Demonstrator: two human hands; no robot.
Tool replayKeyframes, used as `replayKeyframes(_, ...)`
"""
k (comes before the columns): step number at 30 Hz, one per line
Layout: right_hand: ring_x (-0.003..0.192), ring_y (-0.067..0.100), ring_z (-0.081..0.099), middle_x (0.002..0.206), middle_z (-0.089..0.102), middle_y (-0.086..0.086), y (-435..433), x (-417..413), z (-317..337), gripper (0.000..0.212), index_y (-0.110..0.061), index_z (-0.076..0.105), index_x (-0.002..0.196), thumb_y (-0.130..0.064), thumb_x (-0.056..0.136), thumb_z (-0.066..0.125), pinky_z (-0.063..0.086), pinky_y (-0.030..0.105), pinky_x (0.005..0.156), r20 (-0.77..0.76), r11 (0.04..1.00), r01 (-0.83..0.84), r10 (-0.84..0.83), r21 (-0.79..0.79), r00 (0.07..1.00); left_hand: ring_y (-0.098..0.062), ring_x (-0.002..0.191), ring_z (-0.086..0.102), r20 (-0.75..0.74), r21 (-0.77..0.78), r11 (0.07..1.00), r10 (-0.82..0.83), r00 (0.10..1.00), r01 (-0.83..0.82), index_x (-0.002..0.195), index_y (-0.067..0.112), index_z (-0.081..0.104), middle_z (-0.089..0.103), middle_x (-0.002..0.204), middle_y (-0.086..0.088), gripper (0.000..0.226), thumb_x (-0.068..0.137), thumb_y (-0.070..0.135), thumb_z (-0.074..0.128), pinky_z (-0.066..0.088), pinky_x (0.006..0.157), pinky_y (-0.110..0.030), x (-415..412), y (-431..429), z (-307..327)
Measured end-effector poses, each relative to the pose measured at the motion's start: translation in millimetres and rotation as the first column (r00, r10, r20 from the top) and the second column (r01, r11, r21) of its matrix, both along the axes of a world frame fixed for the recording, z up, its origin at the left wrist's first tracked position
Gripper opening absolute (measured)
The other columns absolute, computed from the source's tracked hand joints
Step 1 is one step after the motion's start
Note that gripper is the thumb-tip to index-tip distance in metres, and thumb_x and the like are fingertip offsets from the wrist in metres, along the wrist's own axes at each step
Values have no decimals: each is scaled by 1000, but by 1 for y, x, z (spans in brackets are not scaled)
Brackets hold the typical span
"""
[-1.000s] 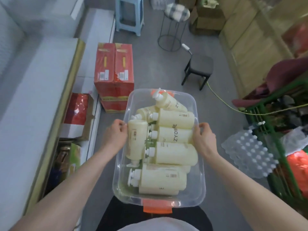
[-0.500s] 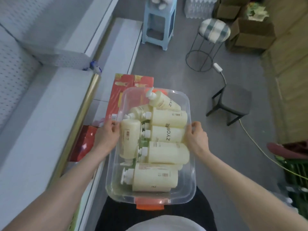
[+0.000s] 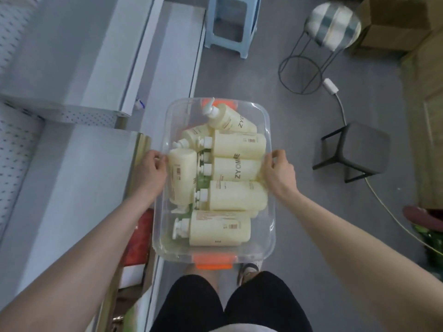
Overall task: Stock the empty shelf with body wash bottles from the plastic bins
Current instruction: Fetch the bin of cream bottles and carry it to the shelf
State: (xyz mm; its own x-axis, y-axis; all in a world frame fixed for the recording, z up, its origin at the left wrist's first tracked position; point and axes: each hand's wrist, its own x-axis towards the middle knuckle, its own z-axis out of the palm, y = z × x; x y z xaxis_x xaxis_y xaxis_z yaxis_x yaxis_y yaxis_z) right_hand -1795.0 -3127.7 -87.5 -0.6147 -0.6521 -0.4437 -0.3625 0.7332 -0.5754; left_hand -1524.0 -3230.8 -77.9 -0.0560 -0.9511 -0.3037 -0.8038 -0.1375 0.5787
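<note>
The white shelf (image 3: pixel 79 178) runs along your left, bare on top. You carry the clear plastic bin (image 3: pixel 271 226) at waist height just beside it, left hand (image 3: pixel 149 172) and right hand (image 3: pixel 279 174) each gripping a long rim. It probably weighs plenty and may flex, so keep hold mid-rim. The body wash bottles (image 3: pixel 236 196) lying inside look smooth; take each round its body.

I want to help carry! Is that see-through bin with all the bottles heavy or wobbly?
Probably heavy: the clear plastic bin holds many full-looking body wash bottles. They lie loose, so they may slide if it tilts. The left hand and right hand both grip it.
</note>
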Motion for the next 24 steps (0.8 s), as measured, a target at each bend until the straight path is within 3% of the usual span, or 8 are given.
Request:
replayKeyframes(5,91,36,55,95,61,12,-36,13,-13,28,-14,44,109,-37,101,31,44,40,75,29,1000,-7,6,25,1000,-30,92,61,29,24,999,-36,999,35,104,17,55,67,105,-8,21,99,33,42,50,82,-43,12,-47,-22)
replayKeyframes(7,89,37,56,91,60,12,-42,17,-22,26,-15,43,107,-37,101,31,49,43,76,43,999,-4,2,41,999,-31,94,61,29,47,998,-48,998,47,102,17,54,66,105,-8,21,98,33,42,50,83,-44,12,-59,-30)
replayKeyframes(10,82,38,59,83,56,7,-42,19,-37,23,-16,40,104,-36,99,31,54,53,74,64,997,-17,12,81,998,-29,93,59,23,90,995,-50,998,48,108,14,55,64,108,-9,24,99,33,43,47,83,-39,9,-66,-44)
replayKeyframes(14,77,39,60,81,57,9,-39,17,-49,21,-17,37,101,-37,100,31,54,55,71,81,994,-34,26,101,996,-21,82,53,29,91,994,-70,997,67,108,17,52,58,96,-1,23,101,35,40,41,73,-34,5,-66,-59)
replayKeyframes(16,77,35,59,83,57,9,-39,16,-49,23,-14,38,102,-36,101,30,55,50,67,105,994,-34,23,104,994,-22,81,55,21,98,994,-57,998,55,106,19,51,59,94,0,22,101,37,40,42,72,-34,7,-65,-62)
replayKeyframes(20,70,26,61,89,58,9,-39,12,-46,26,-10,39,108,-34,103,29,43,25,39,152,984,-100,78,147,985,-19,86,53,20,148,988,-44,999,41,112,20,52,57,99,2,27,101,39,37,40,74,-33,7,-66,-59)
replayKeyframes(22,64,24,64,88,61,10,-41,6,-43,28,-8,40,110,-34,103,31,42,20,37,178,978,-137,108,159,978,-20,88,52,33,163,986,-47,998,41,115,21,53,58,102,1,28,101,40,37,41,77,-33,6,-67,-57)
replayKeyframes(24,58,24,66,81,67,11,-44,-5,-41,27,-7,42,107,-32,102,34,50,24,43,203,965,-199,163,173,965,-21,88,53,52,169,985,-49,997,40,117,23,54,61,107,-4,29,100,41,38,42,78,-34,6,-67,-56)
